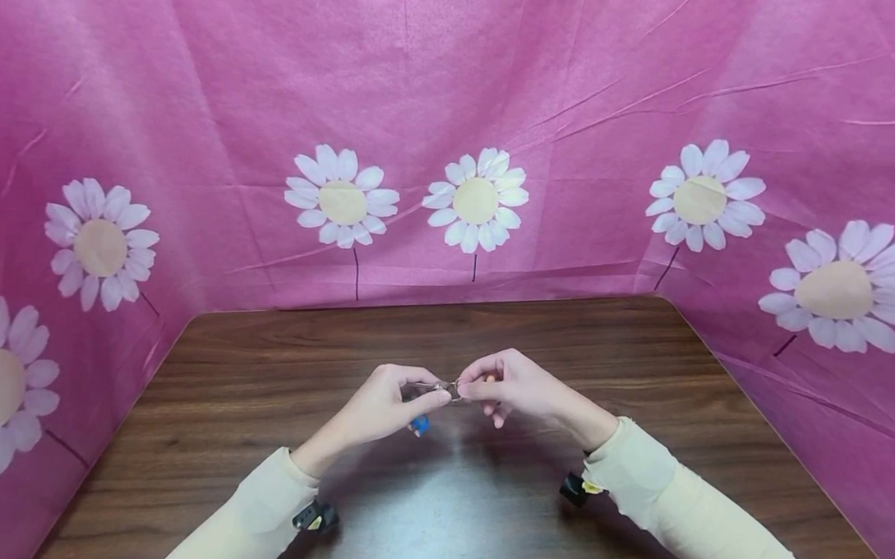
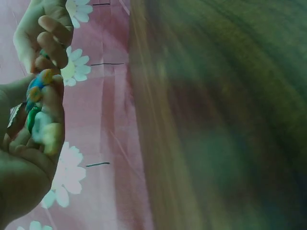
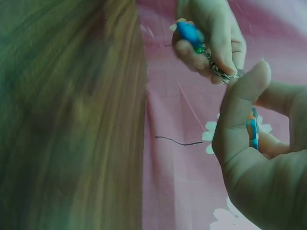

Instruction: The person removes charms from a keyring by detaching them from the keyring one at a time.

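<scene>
Right now I hold a small metal ring [image 1: 453,391] between my two hands, over the middle of the wood-grain table [image 1: 279,438]. My left hand [image 1: 384,405] pinches one side of it between thumb and fingers, and my right hand [image 1: 525,387] pinches the other side, so my fingertips come very near each other with the silvery metal between them. Both grips are narrow.

From the ring a short metal chain [image 3: 209,58] runs to a blue charm [image 3: 188,33], which rests against the curled fingers of my left hand. The left wrist view shows more little pieces along that palm: an orange piece [image 2: 46,75], a green piece [image 2: 32,119] and a yellow piece [image 2: 51,138], though blur hides their exact shapes. Behind the fingers of my right hand sits an orange-and-blue charm [image 3: 253,128], partly covered; I cannot tell how it is fastened.

My left sleeve [image 1: 243,507] and right sleeve [image 1: 699,502] are both cream, with a black wrist camera [image 1: 317,518] below the left cuff and another by the right. Around the table stands a pink cloth [image 1: 440,57] printed with white daisies [image 1: 342,202] on thin dark stems.
</scene>
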The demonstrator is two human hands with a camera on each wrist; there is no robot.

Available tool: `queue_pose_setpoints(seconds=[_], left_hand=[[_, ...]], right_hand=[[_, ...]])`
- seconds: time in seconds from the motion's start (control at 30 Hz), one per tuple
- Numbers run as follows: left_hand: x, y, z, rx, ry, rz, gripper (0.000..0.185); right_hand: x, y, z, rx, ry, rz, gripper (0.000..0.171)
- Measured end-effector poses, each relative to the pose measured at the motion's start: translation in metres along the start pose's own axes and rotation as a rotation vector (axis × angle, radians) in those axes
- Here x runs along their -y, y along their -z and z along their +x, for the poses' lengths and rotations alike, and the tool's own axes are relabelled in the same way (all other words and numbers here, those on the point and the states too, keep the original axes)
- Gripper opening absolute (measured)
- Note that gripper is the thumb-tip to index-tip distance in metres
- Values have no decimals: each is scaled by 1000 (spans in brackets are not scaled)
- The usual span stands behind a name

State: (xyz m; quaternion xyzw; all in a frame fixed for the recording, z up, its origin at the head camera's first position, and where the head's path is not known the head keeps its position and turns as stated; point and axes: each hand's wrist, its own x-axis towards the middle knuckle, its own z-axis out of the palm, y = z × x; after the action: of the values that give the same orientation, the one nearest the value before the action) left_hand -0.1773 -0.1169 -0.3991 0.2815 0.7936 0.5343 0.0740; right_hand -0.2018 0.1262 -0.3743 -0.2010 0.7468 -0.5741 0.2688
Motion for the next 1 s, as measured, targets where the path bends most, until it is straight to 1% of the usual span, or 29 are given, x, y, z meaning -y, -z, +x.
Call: queue_pose_setpoints(seconds=[0.07,0.1,0.17,0.27,0.33,0.4,0.5,0.63,0.73,0.83,0.93,1.0], left_hand=[[3,-2,-1,-9,33,-49,16],[4,-3,-1,-12,38,-63,16],[5,-5,-1,-16,25,-86,16],[4,-7,1,-60,-11,-65,16],[4,-8,2,-90,-27,-73,16],[4,-8,3,-123,-30,-70,15],[4,-9,3,-143,-28,-86,14],[4,-8,2,-133,-18,-71,17],[3,-6,1,-97,-5,-108,21],[3,-6,1,-78,-2,-133,21],[3,-5,1,-81,1,-142,19],[3,-4,1,-80,15,-162,19]], right_hand=[[-1,-1,0,-12,-8,76,30],[-2,-2,0,-17,-10,114,33],[-2,-4,0,-24,-8,178,33],[-2,-5,0,-24,3,242,27],[-2,-5,1,-22,9,258,20],[-3,-5,2,-19,9,266,19],[-4,-4,3,-24,-3,267,19],[-6,-4,3,-37,-24,273,18],[-9,-5,4,-39,-25,280,19],[-10,-6,4,-42,-13,293,21],[-10,-8,5,-40,1,314,21],[-10,-9,6,-31,3,328,19]])
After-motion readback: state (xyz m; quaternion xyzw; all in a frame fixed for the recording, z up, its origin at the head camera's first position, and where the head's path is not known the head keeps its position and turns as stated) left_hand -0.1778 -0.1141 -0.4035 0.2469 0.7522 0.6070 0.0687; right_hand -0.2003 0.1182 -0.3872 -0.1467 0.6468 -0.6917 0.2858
